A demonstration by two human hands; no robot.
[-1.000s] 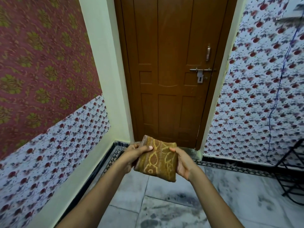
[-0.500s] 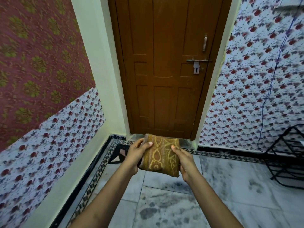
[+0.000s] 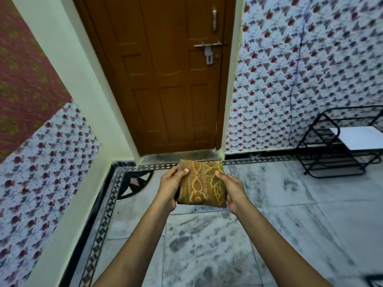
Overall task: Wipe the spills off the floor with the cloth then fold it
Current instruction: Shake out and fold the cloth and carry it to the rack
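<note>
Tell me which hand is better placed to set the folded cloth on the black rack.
Probably the right hand: it grips the cloth's right edge, and the rack stands to the right. The left hand holds the far edge and would have to cross over.

The cloth (image 3: 202, 183) sits between the left hand (image 3: 169, 188) and right hand (image 3: 233, 190), above the floor (image 3: 279, 214); door (image 3: 165, 79) beyond, rack (image 3: 335, 146) right.

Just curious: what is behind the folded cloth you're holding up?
Behind the cloth lie marble floor, patterned border and the door's threshold. The fingers of both hands behind it are hidden.
</note>
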